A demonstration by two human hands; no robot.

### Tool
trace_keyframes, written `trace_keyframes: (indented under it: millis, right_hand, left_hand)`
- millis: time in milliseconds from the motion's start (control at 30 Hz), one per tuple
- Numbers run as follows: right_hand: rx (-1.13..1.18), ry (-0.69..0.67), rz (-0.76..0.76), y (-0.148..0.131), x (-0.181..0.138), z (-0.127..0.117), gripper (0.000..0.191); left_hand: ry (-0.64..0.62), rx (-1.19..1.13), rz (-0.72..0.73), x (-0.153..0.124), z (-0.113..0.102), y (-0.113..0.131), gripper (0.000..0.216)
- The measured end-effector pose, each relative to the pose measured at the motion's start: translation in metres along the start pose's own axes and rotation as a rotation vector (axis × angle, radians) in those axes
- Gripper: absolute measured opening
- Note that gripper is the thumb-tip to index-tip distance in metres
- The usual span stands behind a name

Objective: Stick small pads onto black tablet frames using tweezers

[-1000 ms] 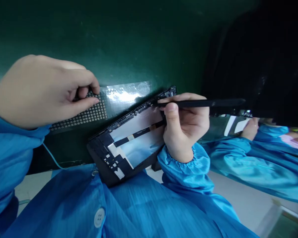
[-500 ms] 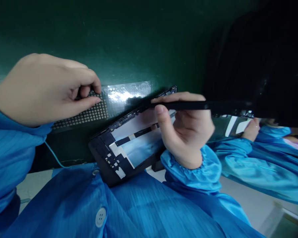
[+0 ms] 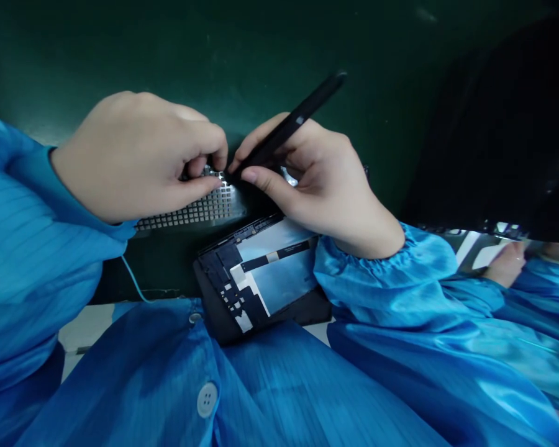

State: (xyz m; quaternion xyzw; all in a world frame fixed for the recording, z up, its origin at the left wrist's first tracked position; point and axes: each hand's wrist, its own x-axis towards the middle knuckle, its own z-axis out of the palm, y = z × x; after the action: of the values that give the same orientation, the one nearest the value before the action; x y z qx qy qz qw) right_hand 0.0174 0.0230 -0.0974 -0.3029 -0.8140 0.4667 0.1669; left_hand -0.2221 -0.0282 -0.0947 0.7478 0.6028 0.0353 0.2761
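Observation:
My left hand (image 3: 153, 158) pinches the edge of a sheet of small square pads (image 3: 198, 210) between thumb and forefinger. In my right hand (image 3: 317, 177) is a slim black tweezers-like tool (image 3: 284, 130), gripped near its lower end, with its upper end slanting up to the right. Its working end is hidden between the two hands, close to the sheet's right end. Below my hands lies an opened black phone-like device (image 3: 284, 282), its inside facing up, with a shiny bluish panel, a dark strip and small pale pieces showing. My right wrist covers part of it.
A dark green work surface (image 3: 177, 56) spreads behind my hands. Large black material (image 3: 507, 136) stands at the right. Beyond my right sleeve, another person's hand (image 3: 505, 264) and blue sleeves show. The device's near edge lies close to my blue coat (image 3: 270, 385).
My right hand has moved left from above the device to beside my left hand, and the tool has swung from level to slanting upward. My left hand and the sheet sit farther right in view.

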Motion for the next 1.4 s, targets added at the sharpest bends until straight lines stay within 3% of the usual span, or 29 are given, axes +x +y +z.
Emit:
trace_keyframes:
  millis: [167, 233, 300, 367, 467, 600, 800, 900, 967, 1067, 1167, 1233, 1400]
  right_hand:
    - [0.146, 0.012, 0.025, -0.001, -0.002, -0.004, 0.011]
    - [0.296, 0.179, 0.012, -0.002, -0.016, -0.006, 0.013]
    - [0.368, 0.442, -0.009, -0.002, -0.037, -0.004, 0.007]
    - [0.313, 0.691, 0.009, -0.001, -0.061, 0.001, 0.003]
    - [0.140, 0.848, 0.089, 0.003, -0.087, 0.012, 0.008]
    - [0.033, 0.814, 0.094, 0.012, -0.094, 0.020, 0.005]
    - [-0.114, 0.749, 0.074, 0.009, -0.098, 0.016, 0.007]
    - [-0.212, 0.667, 0.114, -0.011, -0.094, 0.007, 0.008]
    - [-0.132, 0.567, 0.120, -0.024, -0.081, -0.001, 0.009]
    - [0.022, 0.282, 0.100, -0.029, -0.049, -0.009, 0.014]
    - [0.056, 0.021, 0.070, -0.018, -0.019, -0.008, 0.016]
    - [0.058, -0.027, 0.063, -0.009, -0.008, -0.004, 0.015]
    - [0.110, 0.047, 0.111, -0.006, -0.011, 0.004, 0.025]
  left_hand:
    - [-0.033, 0.036, -0.014, 0.000, -0.003, 0.003, 0.026]
    - [-0.027, 0.061, 0.005, 0.001, -0.003, 0.002, 0.025]
    - [-0.016, 0.063, 0.031, 0.001, -0.001, 0.000, 0.025]
    - [0.003, 0.048, 0.047, 0.001, 0.001, -0.002, 0.029]
    - [0.076, 0.018, 0.110, -0.001, 0.005, -0.008, 0.033]
    - [0.145, -0.028, 0.223, -0.002, 0.008, -0.017, 0.038]
    - [0.114, -0.068, 0.185, -0.002, 0.012, -0.022, 0.071]
    - [0.109, -0.109, 0.184, -0.003, 0.010, -0.018, 0.067]
    - [0.098, -0.070, 0.178, -0.004, 0.006, -0.014, 0.055]
    - [0.034, 0.043, 0.117, -0.003, -0.002, -0.006, 0.030]
    - [-0.034, 0.074, 0.037, -0.001, -0.007, 0.000, 0.027]
    - [-0.058, 0.077, 0.009, 0.000, -0.007, 0.001, 0.030]
    - [-0.068, 0.090, 0.024, -0.001, -0.004, 0.002, 0.033]
